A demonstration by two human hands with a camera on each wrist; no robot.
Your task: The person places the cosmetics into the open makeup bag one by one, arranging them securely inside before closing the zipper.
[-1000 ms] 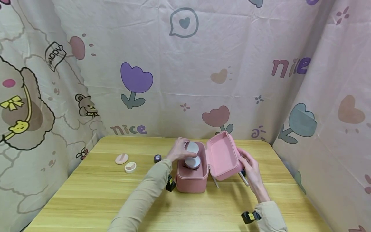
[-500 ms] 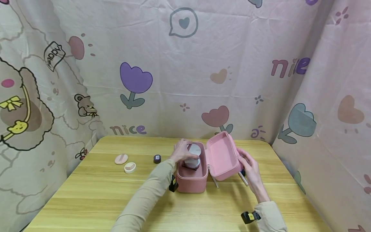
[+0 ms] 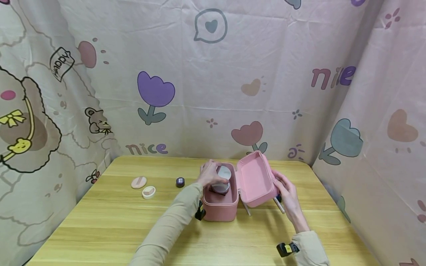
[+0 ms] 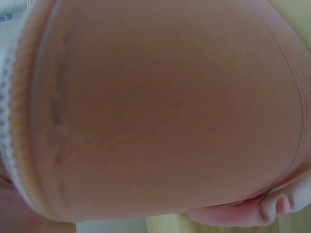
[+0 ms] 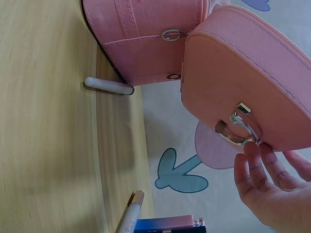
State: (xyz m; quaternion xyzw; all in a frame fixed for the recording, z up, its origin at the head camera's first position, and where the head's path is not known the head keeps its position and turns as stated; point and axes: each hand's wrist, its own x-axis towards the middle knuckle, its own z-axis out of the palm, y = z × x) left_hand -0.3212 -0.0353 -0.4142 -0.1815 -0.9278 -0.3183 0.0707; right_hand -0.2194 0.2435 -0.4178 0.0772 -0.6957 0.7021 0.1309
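Observation:
A pink zip cosmetic case (image 3: 219,212) stands with its lid (image 3: 257,179) swung out to the right. Reaching over its left wall, my left hand (image 3: 209,174) grips a round white-topped container (image 3: 224,172) between thumb and fingers inside the case. Just in front of that sits a second round container (image 3: 221,187), partly behind the thumb. The case's pink wall (image 4: 165,107) fills most of the left wrist view, hiding the held container. My right hand (image 3: 287,190) holds the lid by its outer edge; in the right wrist view its fingertips lie beside the metal handle (image 5: 245,128).
A powder puff (image 3: 138,182), a small round white-rimmed item (image 3: 148,192) and a dark little jar (image 3: 180,182) lie left of the case. Right of it, a slim white tube (image 5: 108,86), a gold-tipped pen-like tube (image 5: 131,213) and a pink-blue stick (image 5: 165,223) rest on the wooden table (image 3: 100,229).
My left hand has moved slightly right and down inside the case with the round white-topped container, which now covers more of the second one. The right hand and lid have stayed put.

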